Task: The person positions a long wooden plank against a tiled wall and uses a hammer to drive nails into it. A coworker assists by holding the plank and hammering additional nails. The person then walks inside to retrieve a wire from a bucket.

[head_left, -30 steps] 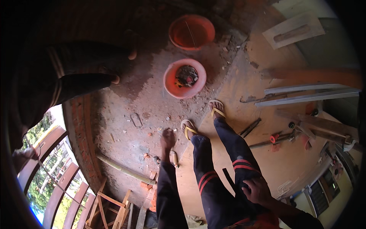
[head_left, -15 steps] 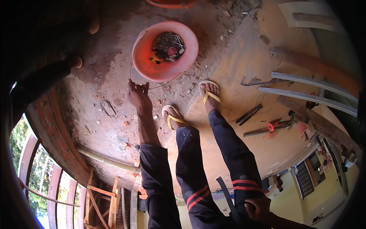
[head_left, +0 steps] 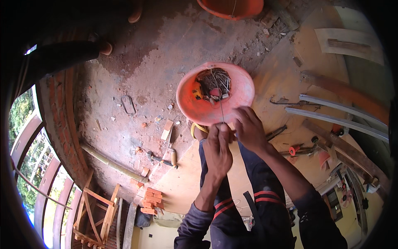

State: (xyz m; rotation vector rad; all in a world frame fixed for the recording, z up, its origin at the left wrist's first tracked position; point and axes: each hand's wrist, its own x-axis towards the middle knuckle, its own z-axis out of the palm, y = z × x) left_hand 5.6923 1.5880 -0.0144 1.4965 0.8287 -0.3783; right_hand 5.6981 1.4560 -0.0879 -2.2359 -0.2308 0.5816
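An orange-red plastic bucket (head_left: 185, 99) is in front of my knees and partly hides my feet. Inside lie many thin nail-like metal pieces (head_left: 219, 77), a yellow-and-black tool (head_left: 197, 94) and a reddish item I cannot make out. The bucket's thin wire handle (head_left: 222, 111) runs across its mouth toward me. My left hand (head_left: 218, 151) is closed, pinching the wire handle by the near rim. Beside it, my right hand (head_left: 250, 130) has its fingers curled at the same rim; what they hold is hidden.
Another orange basin (head_left: 232, 10) stands at the far edge. A hammer (head_left: 163, 159), bricks (head_left: 152, 198) and a metal loop (head_left: 128, 104) lie left. Metal bars (head_left: 336, 118) and tools (head_left: 300, 149) are at right. Another person's dark-clothed leg (head_left: 62, 58) reaches in from far left.
The bucket has come closer and to the right, its handle now across its mouth. My right hand has left my thigh and joined my left at the near rim.
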